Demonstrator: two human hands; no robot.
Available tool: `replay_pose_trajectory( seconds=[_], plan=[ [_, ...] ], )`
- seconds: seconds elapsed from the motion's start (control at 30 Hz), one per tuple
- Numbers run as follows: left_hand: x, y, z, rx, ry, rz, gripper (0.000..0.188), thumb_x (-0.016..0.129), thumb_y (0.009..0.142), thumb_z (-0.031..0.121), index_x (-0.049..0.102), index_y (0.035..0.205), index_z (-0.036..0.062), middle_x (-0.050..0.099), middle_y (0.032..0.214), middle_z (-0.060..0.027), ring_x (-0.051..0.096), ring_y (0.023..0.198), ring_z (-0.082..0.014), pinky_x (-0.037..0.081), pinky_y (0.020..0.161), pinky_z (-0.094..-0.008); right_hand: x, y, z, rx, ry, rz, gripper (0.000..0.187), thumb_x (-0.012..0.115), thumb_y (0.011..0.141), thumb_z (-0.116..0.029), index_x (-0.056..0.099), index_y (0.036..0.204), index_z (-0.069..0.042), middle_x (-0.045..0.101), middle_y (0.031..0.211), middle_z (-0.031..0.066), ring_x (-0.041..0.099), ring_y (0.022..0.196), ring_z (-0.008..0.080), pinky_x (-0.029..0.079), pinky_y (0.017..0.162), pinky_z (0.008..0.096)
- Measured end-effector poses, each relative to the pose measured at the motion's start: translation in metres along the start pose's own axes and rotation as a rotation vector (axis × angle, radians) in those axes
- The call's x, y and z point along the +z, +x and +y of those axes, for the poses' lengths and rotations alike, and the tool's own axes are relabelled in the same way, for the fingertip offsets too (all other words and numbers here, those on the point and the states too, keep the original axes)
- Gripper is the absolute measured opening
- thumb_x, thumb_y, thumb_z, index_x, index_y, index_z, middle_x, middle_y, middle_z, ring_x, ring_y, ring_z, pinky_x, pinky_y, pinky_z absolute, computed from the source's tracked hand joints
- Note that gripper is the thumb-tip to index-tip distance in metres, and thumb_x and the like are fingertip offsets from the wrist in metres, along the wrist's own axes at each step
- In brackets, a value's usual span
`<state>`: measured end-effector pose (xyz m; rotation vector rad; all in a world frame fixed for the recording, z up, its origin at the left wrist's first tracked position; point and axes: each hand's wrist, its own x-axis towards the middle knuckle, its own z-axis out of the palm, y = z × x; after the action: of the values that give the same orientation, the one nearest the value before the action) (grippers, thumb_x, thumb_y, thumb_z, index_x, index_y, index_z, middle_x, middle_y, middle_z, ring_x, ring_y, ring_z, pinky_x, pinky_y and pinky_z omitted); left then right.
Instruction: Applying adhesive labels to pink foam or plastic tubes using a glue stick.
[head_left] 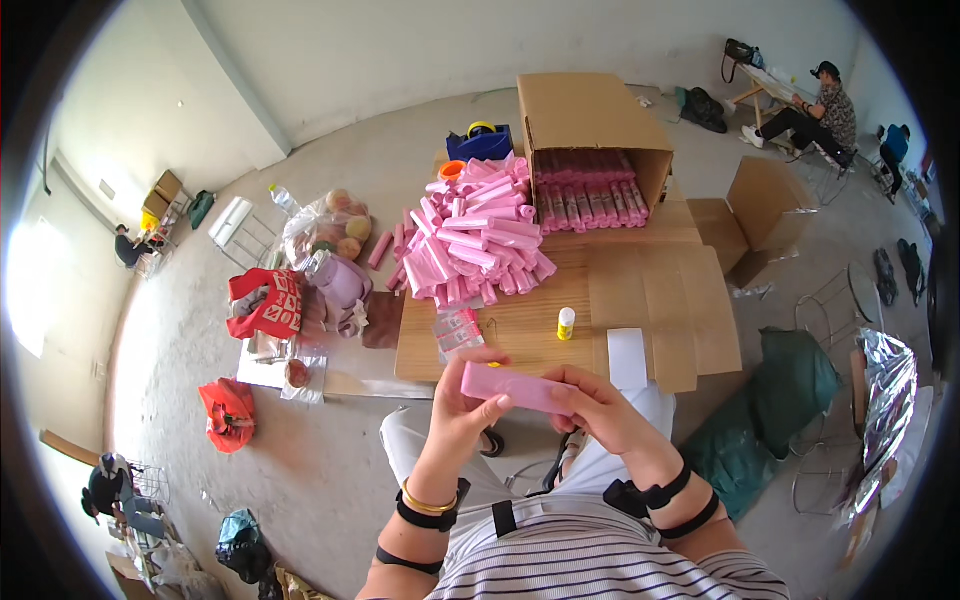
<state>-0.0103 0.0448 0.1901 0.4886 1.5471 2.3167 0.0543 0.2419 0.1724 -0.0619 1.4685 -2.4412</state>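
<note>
A pink plastic bag roll [516, 388] lies crosswise between my hands, just off the near edge of the wooden table [520, 345]. My left hand [462, 400] holds its left end, with thumb and fingers on opposite sides. My right hand [592, 400] grips the right end between thumb and fingers. On the table beyond, a large heap of similar pink rolls [475, 235] is piled up. Near the left hand lie several flat pink-and-white printed labels [457, 332]. A glue stick [566, 323] with a yellow body and white cap stands upright on the wood.
An open cardboard box [595, 115] lies on its side with stacked wrapped rolls. Behind the heap sits a blue tape dispenser [478, 142]. At left are a lilac jug [338, 280], a red bag [265, 303] and a fruit bag [330, 230]. A green sack [770, 400] rests at right; people sit farther off.
</note>
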Motion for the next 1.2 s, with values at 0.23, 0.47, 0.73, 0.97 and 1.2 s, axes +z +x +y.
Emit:
replay_pose_trajectory(
  seconds=[0.23,0.47,0.73,0.97,1.2],
  plan=[
    [0.017,-0.025,0.011,-0.018,-0.022,-0.115,0.035,0.075,0.08,0.004,0.056,0.11,0.0021,0.065,0.109,-0.0128,0.064,0.08,-0.0112,0.053,0.066,-0.0225,0.022,-0.045,-0.015,-0.181,-0.129,0.045,0.035,0.053,0.099,-0.026,0.053,0.124,-0.001,0.057,0.088,0.0005,0.051,0.076,0.007,0.042,0.069,0.0211],
    [0.039,-0.035,0.024,0.044,0.087,-0.162,0.03,0.073,0.081,0.0,0.057,0.106,0.0014,0.065,0.103,-0.013,0.064,0.087,-0.0142,0.053,0.068,-0.0241,0.014,-0.068,-0.022,-0.21,-0.153,0.071,0.035,0.053,0.098,-0.022,0.054,0.126,-0.002,0.058,0.089,0.0001,0.05,0.075,0.0062,0.041,0.066,0.0204],
    [0.026,-0.042,0.04,0.388,0.299,-0.309,0.026,0.075,0.077,-0.001,0.06,0.099,0.0011,0.062,0.103,-0.0109,0.061,0.084,-0.0151,0.051,0.075,-0.0257,0.008,-0.088,-0.035,-0.094,0.06,0.089,0.034,0.056,0.097,-0.024,0.06,0.121,0.0,0.056,0.077,-0.0024,0.048,0.065,0.005,0.038,0.058,0.0196],
    [0.052,-0.036,0.063,0.624,0.977,-0.27,0.026,0.083,0.067,0.012,0.065,0.084,0.0058,0.063,0.091,-0.0076,0.057,0.091,-0.0199,0.047,0.071,-0.0298,0.006,-0.093,-0.033,-0.098,0.028,0.117,0.035,0.056,0.097,-0.025,0.06,0.12,0.001,0.056,0.075,-0.0014,0.047,0.062,0.0058,0.038,0.057,0.0204],
    [0.038,-0.042,0.055,0.668,0.726,-0.131,0.037,0.086,0.06,0.011,0.068,0.092,0.0041,0.067,0.096,-0.0067,0.063,0.088,-0.024,0.049,0.077,-0.0348,-0.005,-0.094,-0.027,-0.044,0.198,0.076,0.033,0.056,0.096,-0.021,0.061,0.118,0.003,0.055,0.072,0.0014,0.046,0.059,0.0078,0.038,0.055,0.0228]
  ],
)
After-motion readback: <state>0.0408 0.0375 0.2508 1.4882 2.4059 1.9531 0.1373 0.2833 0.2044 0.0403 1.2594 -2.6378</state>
